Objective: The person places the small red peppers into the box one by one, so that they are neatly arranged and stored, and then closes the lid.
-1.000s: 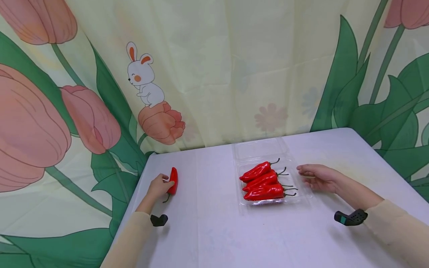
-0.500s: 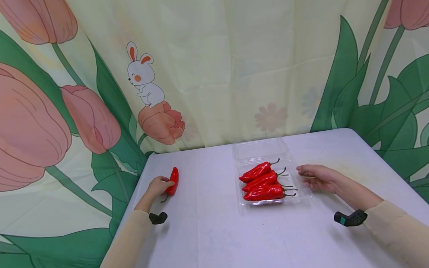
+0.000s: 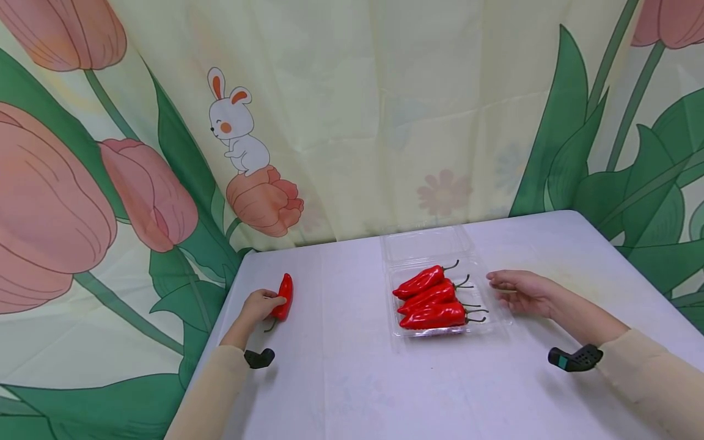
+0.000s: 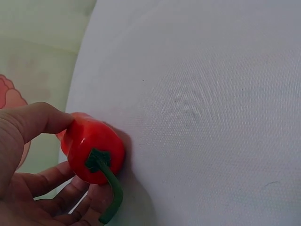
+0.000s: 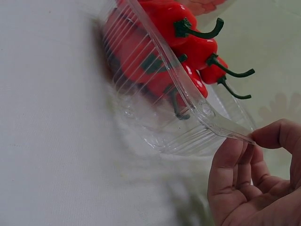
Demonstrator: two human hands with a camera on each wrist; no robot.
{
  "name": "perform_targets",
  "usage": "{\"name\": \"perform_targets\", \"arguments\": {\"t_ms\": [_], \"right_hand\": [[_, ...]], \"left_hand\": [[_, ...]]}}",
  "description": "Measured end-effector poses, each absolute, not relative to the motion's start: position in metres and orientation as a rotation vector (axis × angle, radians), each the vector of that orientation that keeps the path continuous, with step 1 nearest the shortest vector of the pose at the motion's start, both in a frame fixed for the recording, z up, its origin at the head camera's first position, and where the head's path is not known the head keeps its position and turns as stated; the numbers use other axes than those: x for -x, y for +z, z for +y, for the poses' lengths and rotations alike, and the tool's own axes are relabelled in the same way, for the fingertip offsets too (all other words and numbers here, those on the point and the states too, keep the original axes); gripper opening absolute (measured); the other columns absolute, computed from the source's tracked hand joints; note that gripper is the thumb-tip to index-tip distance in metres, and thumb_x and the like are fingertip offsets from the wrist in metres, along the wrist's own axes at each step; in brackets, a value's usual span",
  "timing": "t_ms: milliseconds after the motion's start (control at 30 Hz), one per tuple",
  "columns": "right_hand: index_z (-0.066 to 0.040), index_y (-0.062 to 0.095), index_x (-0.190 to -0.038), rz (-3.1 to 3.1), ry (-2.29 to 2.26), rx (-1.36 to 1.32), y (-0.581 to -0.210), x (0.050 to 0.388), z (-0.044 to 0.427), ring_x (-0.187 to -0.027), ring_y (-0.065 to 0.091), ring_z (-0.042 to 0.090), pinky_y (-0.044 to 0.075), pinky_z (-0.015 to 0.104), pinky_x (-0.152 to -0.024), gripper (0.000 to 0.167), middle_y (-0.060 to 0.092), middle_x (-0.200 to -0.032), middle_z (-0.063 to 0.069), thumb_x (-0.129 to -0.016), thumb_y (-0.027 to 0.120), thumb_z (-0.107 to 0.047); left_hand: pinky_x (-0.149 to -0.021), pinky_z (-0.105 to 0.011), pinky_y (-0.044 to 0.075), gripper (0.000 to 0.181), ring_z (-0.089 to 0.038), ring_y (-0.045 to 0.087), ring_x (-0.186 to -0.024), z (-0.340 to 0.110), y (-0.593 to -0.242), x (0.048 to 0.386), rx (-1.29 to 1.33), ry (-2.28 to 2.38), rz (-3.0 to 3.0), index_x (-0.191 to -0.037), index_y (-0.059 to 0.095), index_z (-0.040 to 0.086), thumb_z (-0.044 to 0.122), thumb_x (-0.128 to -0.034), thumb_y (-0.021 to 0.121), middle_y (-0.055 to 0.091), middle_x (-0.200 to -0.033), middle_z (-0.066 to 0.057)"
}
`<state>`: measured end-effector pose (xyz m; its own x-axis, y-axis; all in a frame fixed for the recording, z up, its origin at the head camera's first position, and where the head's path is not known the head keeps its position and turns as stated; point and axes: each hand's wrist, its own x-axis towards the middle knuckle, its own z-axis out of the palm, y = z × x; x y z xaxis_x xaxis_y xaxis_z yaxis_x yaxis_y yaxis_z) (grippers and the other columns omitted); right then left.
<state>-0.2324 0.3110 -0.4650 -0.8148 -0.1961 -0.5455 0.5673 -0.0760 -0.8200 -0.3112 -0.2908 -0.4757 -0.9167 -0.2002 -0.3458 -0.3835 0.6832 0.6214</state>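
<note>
On the left of the table, my left hand (image 3: 257, 307) grips a red chili pepper (image 3: 285, 298). The left wrist view has the thumb on one side of this pepper (image 4: 96, 146) and the other fingers around and below it, its green stem end facing the camera. Toward the right stands a clear plastic clamshell box (image 3: 397, 324), lid laid back, with several red peppers (image 3: 434, 296) stacked inside, stems pointing right. My right hand (image 3: 525, 292) is at the box's right side; in the right wrist view its thumb and fingers pinch the corner of the clear rim (image 5: 225, 128).
A white cloth (image 3: 352, 379) covers the table. Behind it hangs a curtain (image 3: 352, 122) printed with tulips and a rabbit, close to the table's back edge. The open lid (image 3: 429, 243) reaches nearly to that edge.
My left hand has shifted slightly and its fingers have come in closer around the pepper, which has tilted a little. The right hand and the box stay where they were.
</note>
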Motion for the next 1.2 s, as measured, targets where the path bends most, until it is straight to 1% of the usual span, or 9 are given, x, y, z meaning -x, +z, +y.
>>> {"name": "perform_targets", "arguments": {"t_ms": [133, 367, 633, 933, 1200], "right_hand": [[-0.022, 0.068, -0.117, 1.699, -1.934, -0.397, -0.464, 0.232, 0.311, -0.086, 0.065, 0.013, 0.058, 0.021, -0.076, 0.018, 0.062, -0.109, -0.001, -0.106, 0.058, -0.033], [-0.019, 0.064, -0.123, 1.71, -1.927, -0.386, -0.463, 0.233, 0.311, -0.087, 0.066, 0.012, 0.058, 0.021, -0.076, 0.023, 0.062, -0.11, -0.001, -0.106, 0.058, -0.033], [-0.02, 0.065, -0.122, 1.717, -1.922, -0.379, -0.462, 0.232, 0.31, -0.087, 0.066, 0.012, 0.057, 0.021, -0.075, 0.022, 0.062, -0.109, -0.002, -0.106, 0.058, -0.033], [-0.021, 0.067, -0.118, 1.716, -1.924, -0.378, -0.463, 0.232, 0.31, -0.087, 0.066, 0.012, 0.058, 0.021, -0.076, 0.019, 0.062, -0.108, -0.002, -0.106, 0.058, -0.032], [-0.018, 0.065, -0.121, 1.715, -1.924, -0.381, -0.463, 0.232, 0.311, -0.086, 0.065, 0.012, 0.058, 0.021, -0.076, 0.022, 0.062, -0.108, -0.002, -0.106, 0.058, -0.032]], "left_hand": [[-0.094, -0.047, 0.058, 0.056, -0.042, 0.051, -0.122, -0.29, -0.476, 0.312, 0.48, 1.065, 2.645, -0.137, 0.048, -0.004, 0.023, -0.0937, 0.072, 0.052, -0.138, -0.029], [-0.095, -0.047, 0.058, 0.056, -0.042, 0.051, -0.123, -0.288, -0.477, 0.314, 0.48, 1.088, 2.644, -0.137, 0.049, -0.004, 0.023, -0.0937, 0.072, 0.052, -0.138, -0.028], [-0.095, -0.048, 0.058, 0.057, -0.042, 0.05, -0.124, -0.285, -0.478, 0.312, 0.464, 1.108, 2.645, -0.138, 0.047, -0.003, 0.021, -0.0927, 0.073, 0.052, -0.139, -0.028], [-0.095, -0.047, 0.058, 0.059, -0.042, 0.05, -0.124, -0.282, -0.477, 0.312, 0.459, 1.127, 2.632, -0.138, 0.047, -0.003, 0.023, -0.0924, 0.074, 0.051, -0.139, -0.027], [-0.096, -0.048, 0.058, 0.059, -0.043, 0.049, -0.126, -0.277, -0.476, 0.311, 0.451, 1.127, 2.627, -0.139, 0.047, -0.003, 0.023, -0.0933, 0.073, 0.05, -0.14, -0.027]]}}
